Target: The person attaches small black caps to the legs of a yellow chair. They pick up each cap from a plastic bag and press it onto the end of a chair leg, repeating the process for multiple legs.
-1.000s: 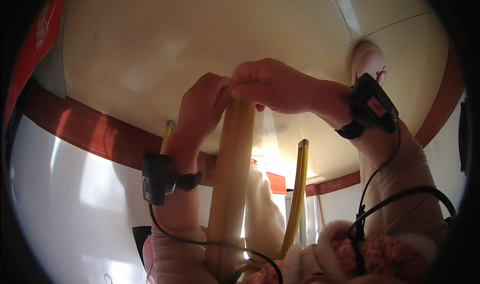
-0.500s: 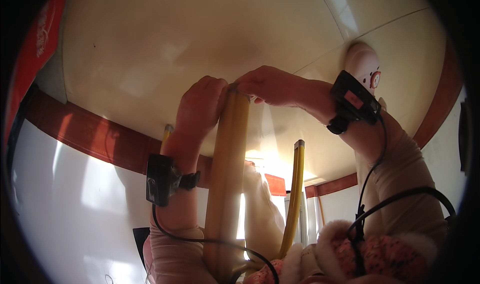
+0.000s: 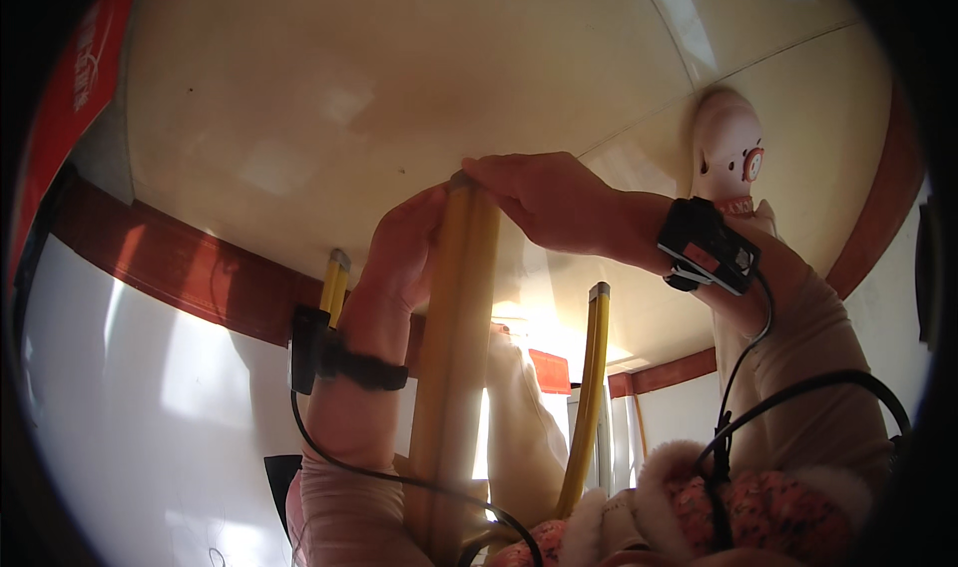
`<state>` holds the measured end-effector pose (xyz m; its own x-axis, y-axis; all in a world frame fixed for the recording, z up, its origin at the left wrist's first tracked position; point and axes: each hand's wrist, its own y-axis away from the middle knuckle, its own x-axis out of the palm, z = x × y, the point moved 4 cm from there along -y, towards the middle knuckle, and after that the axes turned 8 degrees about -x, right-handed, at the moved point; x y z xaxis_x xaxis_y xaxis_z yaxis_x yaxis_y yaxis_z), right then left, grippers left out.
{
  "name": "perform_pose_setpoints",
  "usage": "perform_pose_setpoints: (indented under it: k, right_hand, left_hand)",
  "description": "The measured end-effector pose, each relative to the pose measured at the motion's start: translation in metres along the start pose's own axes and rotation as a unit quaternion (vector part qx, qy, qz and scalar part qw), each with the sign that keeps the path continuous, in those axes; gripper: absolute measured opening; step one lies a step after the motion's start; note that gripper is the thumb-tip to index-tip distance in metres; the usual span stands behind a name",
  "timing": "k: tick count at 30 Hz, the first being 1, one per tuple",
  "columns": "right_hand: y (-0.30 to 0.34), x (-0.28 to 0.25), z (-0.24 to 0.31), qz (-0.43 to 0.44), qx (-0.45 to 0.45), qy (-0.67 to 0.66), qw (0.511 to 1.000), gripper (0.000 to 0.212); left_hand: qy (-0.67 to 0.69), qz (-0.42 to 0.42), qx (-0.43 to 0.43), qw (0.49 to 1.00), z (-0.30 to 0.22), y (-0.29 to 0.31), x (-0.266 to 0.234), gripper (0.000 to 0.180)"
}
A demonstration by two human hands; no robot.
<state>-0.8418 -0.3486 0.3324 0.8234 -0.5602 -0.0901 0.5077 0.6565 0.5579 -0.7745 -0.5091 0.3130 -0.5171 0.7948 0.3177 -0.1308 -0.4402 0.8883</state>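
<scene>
A thick yellow bar (image 3: 454,367) rises from near my body and ends in a dark grey end cap (image 3: 460,179). My left hand (image 3: 401,243) is closed against the left side of this bar just below the cap, its fingers partly hidden behind it. From the right, my right hand (image 3: 559,203) reaches over with its fingers together, thumb and fingertips pinching at the cap. A slimmer yellow bar (image 3: 591,397) with a grey tip stands to the right. Beyond my left wrist shows the end of another yellow bar (image 3: 334,280).
Pale glossy floor tiles (image 3: 279,98) spread ahead, bordered by a red-brown skirting (image 3: 190,258) and a white wall (image 3: 150,367). My pink shoe (image 3: 726,138) rests at the right. A red panel (image 3: 85,78) stands at far left. Black cables (image 3: 808,389) cross near both forearms.
My right hand has turned and lowered slightly, with its back showing more. My left hand has slipped a little down the bar and rotated, uncovering more of the bar end behind my wrist.
</scene>
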Motion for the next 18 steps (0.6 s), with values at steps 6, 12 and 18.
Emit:
perform_pose_setpoints:
  k: [6,12,18]
  right_hand:
    - [0.008,0.005,0.001,-0.020,-0.028,0.031,0.999,0.036]
    - [0.014,-0.003,-0.022,-0.051,0.139,-0.166,0.975,0.033]
    - [0.018,-0.016,-0.029,-0.033,0.188,-0.172,0.966,0.028]
  left_hand:
    - [0.040,0.062,-0.057,0.996,0.003,-0.006,0.005,0.032]
    - [0.066,-0.006,-0.112,0.991,0.005,0.001,0.007,0.040]
    - [-0.230,-0.100,-0.067,0.966,-0.021,-0.002,0.017,0.034]
